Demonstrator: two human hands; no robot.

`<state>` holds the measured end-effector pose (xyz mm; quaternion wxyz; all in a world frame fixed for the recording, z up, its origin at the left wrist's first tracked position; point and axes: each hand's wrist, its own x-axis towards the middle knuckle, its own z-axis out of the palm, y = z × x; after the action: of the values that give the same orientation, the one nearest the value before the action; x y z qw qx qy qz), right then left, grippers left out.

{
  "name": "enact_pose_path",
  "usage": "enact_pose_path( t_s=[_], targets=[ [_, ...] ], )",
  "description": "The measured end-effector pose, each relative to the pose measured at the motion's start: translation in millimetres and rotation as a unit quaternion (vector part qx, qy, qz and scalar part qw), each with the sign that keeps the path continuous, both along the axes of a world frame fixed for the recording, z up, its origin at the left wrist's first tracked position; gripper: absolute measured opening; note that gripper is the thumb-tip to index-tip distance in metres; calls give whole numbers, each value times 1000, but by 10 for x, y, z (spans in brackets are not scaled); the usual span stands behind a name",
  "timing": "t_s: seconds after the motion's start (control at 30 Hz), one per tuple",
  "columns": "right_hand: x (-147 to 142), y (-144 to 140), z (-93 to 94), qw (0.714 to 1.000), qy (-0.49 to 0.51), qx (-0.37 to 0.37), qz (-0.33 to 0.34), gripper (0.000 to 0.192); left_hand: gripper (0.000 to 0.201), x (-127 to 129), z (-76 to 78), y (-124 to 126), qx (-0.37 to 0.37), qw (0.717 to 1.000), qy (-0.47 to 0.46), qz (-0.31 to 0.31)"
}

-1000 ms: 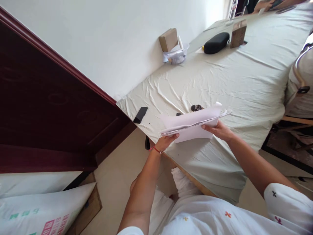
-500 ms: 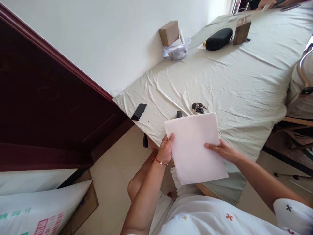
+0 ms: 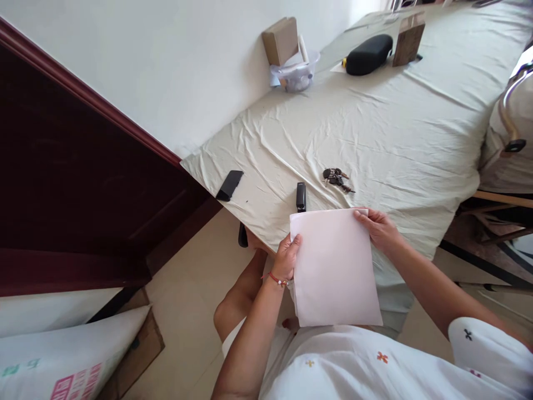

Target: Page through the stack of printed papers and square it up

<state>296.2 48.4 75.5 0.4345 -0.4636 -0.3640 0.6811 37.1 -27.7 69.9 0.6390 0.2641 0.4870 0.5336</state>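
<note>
A stack of white paper (image 3: 335,272) is held between my two hands, over the near edge of the table and my lap. My left hand (image 3: 286,258) grips its left edge, thumb on top and fingers hidden underneath. At the top right corner, my right hand (image 3: 378,226) pinches the sheets with the thumb on top. Just beyond the paper's far edge lies a black stapler (image 3: 301,196), its near end partly covered. A bunch of keys (image 3: 336,179) rests on the cloth a little to the right of it.
Pale cloth (image 3: 400,139) covers the table. A flat black object (image 3: 230,185) lies near its left corner. Farther back are a plastic bowl (image 3: 297,78), a cardboard box (image 3: 280,41), a black case (image 3: 369,54) and a brown block (image 3: 409,40). A printed sack (image 3: 75,350) stands lower left.
My right hand has slid up from the paper's right edge to its top right corner. The paper has come slightly nearer to me, showing more of the stapler and keys.
</note>
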Motion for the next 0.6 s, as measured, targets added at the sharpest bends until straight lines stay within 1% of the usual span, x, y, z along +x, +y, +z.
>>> enact_pose_path(
  t_s=[0.07, 0.2, 0.33, 0.37, 0.4, 0.47, 0.53, 0.6],
  targets=[
    [-47, -14, -31, 1000, -12, -7, -18, 45, 58, 2, -33, 0, -4, 1000, -6, -4],
    [-83, -52, -131, 999, -48, -11, -18, 47, 58, -41, -72, 57, 0, 999, -34, -12],
    [-81, -63, -183, 997, -63, -34, -7, 49, 77, -75, -99, 213, 49, 994, -94, -27],
    [-80, -61, -186, 997, -61, -44, -3, 50, 79, -75, -110, 255, 62, 992, -102, -33],
    [-78, -56, -187, 997, -57, -54, 0, 52, 77, -72, -122, 293, 71, 991, -106, -40],
    [-75, -43, -185, 997, -52, -64, 7, 54, 62, -59, -149, 350, 76, 990, -103, -53],
    [-71, -29, -179, 997, -56, -56, 13, 55, 46, -46, -177, 379, 71, 992, -89, -59],
    [-71, -19, -173, 997, -72, -38, 15, 57, 42, -38, -204, 384, 60, 994, -71, -54]
  ],
)
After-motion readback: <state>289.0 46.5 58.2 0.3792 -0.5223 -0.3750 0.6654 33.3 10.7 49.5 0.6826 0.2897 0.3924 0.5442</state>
